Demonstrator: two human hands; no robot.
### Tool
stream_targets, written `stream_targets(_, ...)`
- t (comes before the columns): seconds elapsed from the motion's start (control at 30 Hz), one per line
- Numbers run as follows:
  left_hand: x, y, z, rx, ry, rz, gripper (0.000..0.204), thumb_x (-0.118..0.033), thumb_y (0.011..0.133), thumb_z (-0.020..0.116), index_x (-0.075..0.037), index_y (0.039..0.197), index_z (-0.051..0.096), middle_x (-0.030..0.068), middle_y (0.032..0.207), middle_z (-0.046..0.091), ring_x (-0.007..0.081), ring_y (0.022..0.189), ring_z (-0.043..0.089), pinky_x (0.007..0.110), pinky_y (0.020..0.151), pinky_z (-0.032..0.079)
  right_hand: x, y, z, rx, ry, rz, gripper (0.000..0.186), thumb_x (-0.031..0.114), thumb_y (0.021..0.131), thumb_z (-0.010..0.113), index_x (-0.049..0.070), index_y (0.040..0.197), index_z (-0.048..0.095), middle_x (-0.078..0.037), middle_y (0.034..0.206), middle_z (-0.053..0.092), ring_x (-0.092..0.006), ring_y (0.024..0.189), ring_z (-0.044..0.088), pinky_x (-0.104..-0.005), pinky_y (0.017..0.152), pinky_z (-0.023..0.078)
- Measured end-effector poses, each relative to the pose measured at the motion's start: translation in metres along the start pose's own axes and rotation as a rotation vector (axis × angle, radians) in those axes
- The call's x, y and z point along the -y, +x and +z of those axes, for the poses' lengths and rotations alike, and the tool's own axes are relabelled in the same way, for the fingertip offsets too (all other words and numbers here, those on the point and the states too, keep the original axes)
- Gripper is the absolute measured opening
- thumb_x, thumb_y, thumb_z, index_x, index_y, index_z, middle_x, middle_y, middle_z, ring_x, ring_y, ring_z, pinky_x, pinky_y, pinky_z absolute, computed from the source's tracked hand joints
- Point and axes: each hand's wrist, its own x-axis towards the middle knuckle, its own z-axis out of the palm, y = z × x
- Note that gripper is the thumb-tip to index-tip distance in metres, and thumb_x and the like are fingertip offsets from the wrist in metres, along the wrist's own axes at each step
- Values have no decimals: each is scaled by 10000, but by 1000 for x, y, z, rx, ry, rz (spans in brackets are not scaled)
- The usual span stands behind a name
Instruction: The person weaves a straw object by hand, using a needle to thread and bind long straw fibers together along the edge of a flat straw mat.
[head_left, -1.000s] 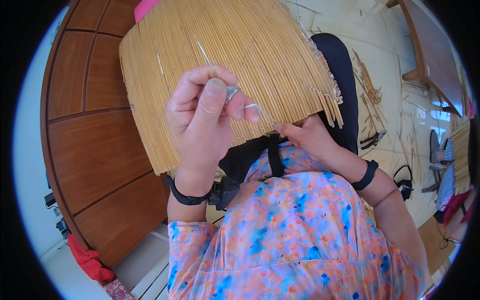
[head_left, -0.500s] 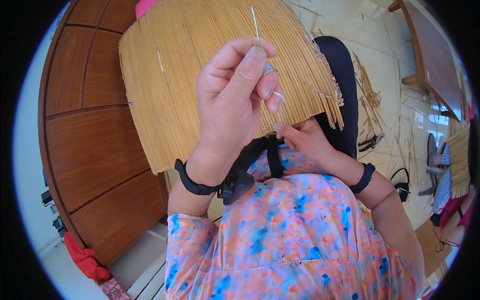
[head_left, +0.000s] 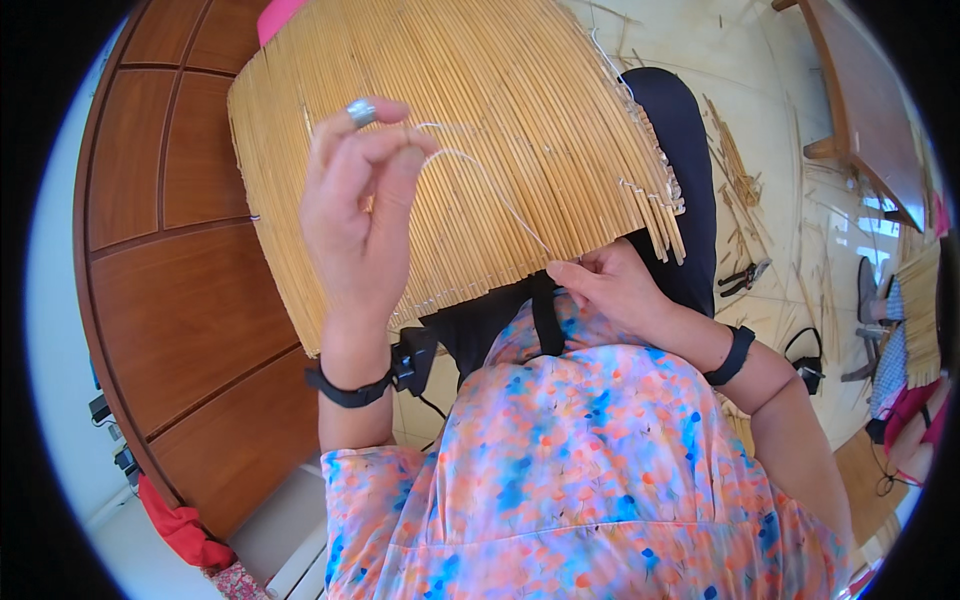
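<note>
Across my lap lies a mat of thin straw-coloured stalks, bound side by side, with white stitching along its near edge. My left hand is raised over the mat, its thumb and fingers pinched on a white thread. A silvery thimble sits on one of its fingers. No needle can be made out now. The thread curves down to the mat's near edge, beside my right thumb. There my right hand grips the edge, thumb in sight and the other fingers partly hidden.
A brown panelled wooden cabinet stands close on the left. To the right, cut stalks and pliers-like cutters lie on the tiled floor. A wooden table is at far right. Another person's legs show beyond, beside more stalks.
My left hand has moved left and turned, drawing out the thread. The needle that pointed up from its fingers no longer shows. My right hand stays at the mat's edge.
</note>
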Motion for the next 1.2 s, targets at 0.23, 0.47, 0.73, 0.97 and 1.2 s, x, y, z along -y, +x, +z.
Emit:
stream_targets(0.23,-7,-50,-9,555,543,35,141,13,827,660,-40,957,675,97,743,597,209,593,591,294,507,468,3,-10,9,-129,-18,-100,337,264,896,676,-11,704,640,-6,593,571,-44,548,493,-236,493,405)
stream_targets(0.47,-14,-52,3,664,583,104,275,2,758,672,-74,1020,697,70,607,479,210,490,525,326,450,443,4,-6,12,-181,5,-76,347,257,902,669,-12,685,628,-9,589,574,-54,531,483,-243,485,404)
stream_targets(0.73,-16,-46,4,728,648,227,301,-28,721,683,-99,1012,704,38,592,455,193,471,498,325,419,402,6,-6,14,-188,81,-88,317,222,901,667,-8,686,634,1,580,561,-49,526,475,-237,478,395)
stream_targets(0.97,-17,-42,5,756,665,260,293,-91,706,638,-91,998,669,35,617,475,190,489,547,327,412,422,1,-6,13,-182,97,-92,285,196,899,668,5,691,630,17,568,546,-46,516,464,-236,476,383)
stream_targets(1.2,-18,-41,6,764,682,271,299,-97,698,645,-89,996,671,31,614,473,187,480,541,328,406,423,-1,-5,14,-179,120,-114,308,196,895,672,19,652,605,21,555,535,-46,505,453,-241,461,359)
